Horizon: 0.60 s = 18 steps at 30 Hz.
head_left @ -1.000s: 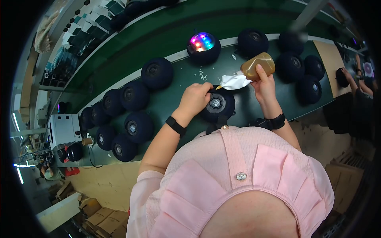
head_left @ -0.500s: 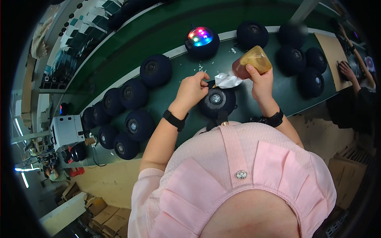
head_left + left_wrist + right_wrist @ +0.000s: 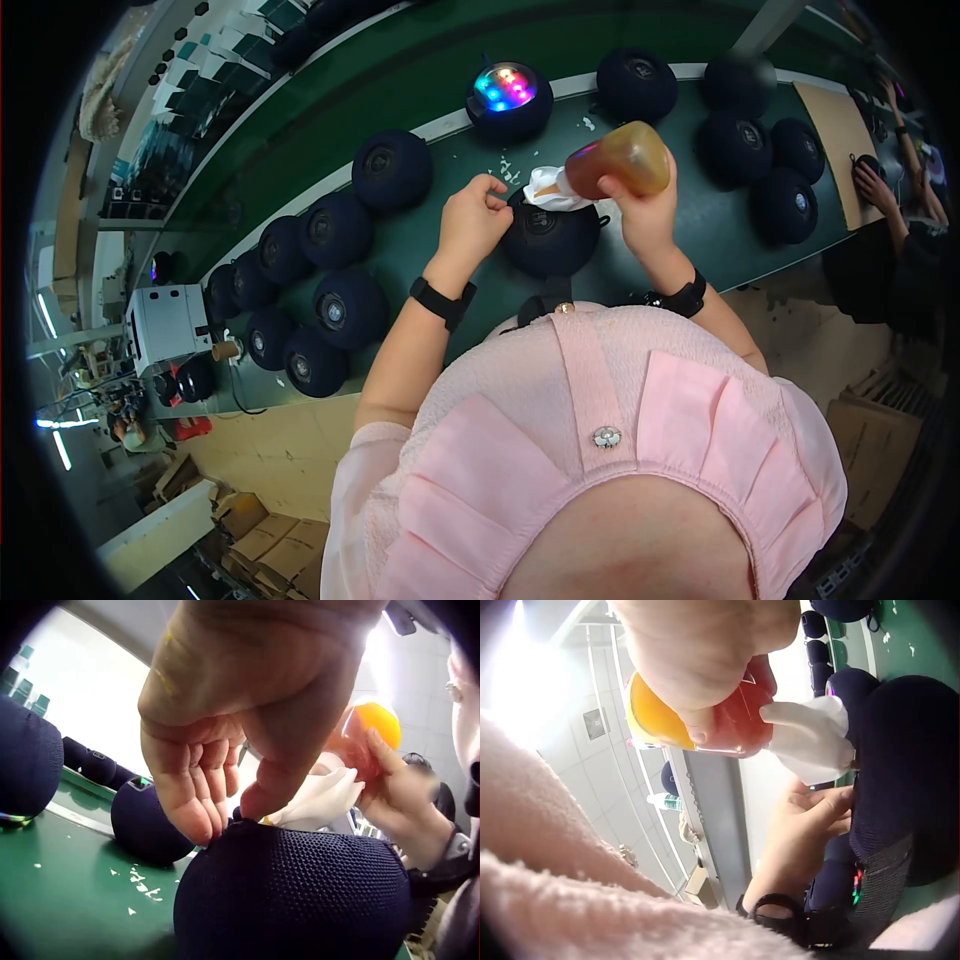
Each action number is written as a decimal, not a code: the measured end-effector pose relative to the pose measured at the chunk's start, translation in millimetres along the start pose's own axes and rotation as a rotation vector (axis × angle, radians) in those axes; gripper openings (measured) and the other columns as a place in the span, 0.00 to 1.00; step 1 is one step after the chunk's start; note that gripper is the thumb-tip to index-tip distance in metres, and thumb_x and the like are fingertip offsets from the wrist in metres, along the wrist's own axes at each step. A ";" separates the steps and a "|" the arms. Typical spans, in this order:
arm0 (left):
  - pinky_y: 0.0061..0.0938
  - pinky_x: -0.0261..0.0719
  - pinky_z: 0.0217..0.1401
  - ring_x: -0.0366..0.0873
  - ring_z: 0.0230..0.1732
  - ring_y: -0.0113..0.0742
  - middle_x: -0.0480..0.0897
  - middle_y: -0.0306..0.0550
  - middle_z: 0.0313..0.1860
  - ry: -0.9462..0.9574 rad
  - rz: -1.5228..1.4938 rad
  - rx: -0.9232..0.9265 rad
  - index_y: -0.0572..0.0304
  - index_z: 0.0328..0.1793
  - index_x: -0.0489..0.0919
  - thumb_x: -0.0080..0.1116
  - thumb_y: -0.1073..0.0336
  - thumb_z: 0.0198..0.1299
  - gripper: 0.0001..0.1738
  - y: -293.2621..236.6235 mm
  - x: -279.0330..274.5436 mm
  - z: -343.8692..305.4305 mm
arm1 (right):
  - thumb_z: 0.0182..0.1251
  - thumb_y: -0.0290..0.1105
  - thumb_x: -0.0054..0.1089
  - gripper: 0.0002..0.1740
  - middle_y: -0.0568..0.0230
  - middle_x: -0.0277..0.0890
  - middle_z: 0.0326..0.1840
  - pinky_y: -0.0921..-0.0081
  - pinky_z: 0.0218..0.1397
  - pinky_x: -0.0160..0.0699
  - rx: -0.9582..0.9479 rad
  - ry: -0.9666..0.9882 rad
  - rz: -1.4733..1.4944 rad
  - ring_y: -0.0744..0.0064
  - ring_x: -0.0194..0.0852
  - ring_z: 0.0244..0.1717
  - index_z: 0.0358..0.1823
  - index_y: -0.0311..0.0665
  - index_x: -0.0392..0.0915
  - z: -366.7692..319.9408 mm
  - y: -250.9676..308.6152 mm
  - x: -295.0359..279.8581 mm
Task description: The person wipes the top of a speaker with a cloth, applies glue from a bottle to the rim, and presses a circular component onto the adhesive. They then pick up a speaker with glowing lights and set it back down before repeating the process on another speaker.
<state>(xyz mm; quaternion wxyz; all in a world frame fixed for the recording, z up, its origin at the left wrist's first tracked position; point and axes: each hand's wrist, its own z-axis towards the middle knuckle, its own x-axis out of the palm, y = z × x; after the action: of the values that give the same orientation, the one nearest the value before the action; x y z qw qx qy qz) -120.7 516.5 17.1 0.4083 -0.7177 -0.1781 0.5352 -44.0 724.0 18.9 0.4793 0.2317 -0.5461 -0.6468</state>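
A round dark-blue fabric-covered speaker [image 3: 553, 245] stands in front of the person, its ringed face partly covered. At its upper left edge is the left hand [image 3: 470, 222]; in the left wrist view that hand [image 3: 240, 690] pinches a bit of the dark fabric [image 3: 289, 900] between thumb and fingers. The right hand [image 3: 643, 212] grips an amber bottle [image 3: 622, 160] lying nearly sideways, with white wrapping [image 3: 548, 190] round its neck. In the right wrist view the wrapped end [image 3: 810, 739] meets the speaker's edge [image 3: 907, 765]; the exact contact of the tip is hidden.
Several similar speakers [image 3: 392, 172] line the green table [image 3: 440, 300] to the left and others [image 3: 735, 147] stand at the right. One speaker with coloured lights [image 3: 507, 90] is behind the work. White scraps lie nearby. Another person's hand [image 3: 875, 188] is at far right.
The bottle has moved left and turned flatter, its wrapped end now over the speaker's top edge. The speaker's face has tipped away from the person. The left hand has shifted slightly left.
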 end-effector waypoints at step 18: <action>0.31 0.76 0.43 0.79 0.37 0.39 0.79 0.51 0.47 -0.012 0.136 0.143 0.60 0.50 0.78 0.63 0.62 0.42 0.24 -14.7 21.1 -1.6 | 0.65 0.37 0.57 0.26 0.55 0.64 0.60 0.54 0.67 0.64 0.801 -0.525 0.918 0.57 0.64 0.62 0.60 0.37 0.62 19.5 -0.6 -53.4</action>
<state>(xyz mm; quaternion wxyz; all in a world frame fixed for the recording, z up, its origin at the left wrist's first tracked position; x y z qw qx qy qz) -108.9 539.4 15.6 0.4201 -0.6940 -0.0930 0.5773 -37.2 780.0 12.2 0.4340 -0.0297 -0.8863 -0.1590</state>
